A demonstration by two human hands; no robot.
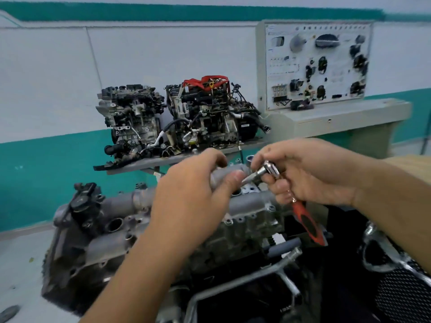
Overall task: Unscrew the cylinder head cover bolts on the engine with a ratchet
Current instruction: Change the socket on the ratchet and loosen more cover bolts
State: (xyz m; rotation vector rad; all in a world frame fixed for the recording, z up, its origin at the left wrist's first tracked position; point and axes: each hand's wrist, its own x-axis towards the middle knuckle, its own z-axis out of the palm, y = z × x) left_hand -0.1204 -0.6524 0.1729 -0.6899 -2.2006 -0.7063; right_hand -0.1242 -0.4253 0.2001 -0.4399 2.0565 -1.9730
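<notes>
A grey engine with its cylinder head cover point(251, 201) lies across the lower middle of the view. My right hand point(310, 173) grips the ratchet point(270, 171) near its chrome head, above the cover. The ratchet's red and black handle point(307, 222) hangs down toward the lower right. A socket point(250, 158) shows by my right fingertips. My left hand point(193, 194) hovers over the cover, its thumb and fingers touching the tip of the ratchet's head. The bolts under my hands are hidden; several bolt heads point(271, 208) show along the cover's front edge.
Two other engines point(133, 120) point(210, 113) stand on a grey shelf behind. An electrical trainer board point(317, 66) sits on a bench at the back right. A metal tube frame point(268, 273) and a dark mesh part point(401, 297) lie below the engine.
</notes>
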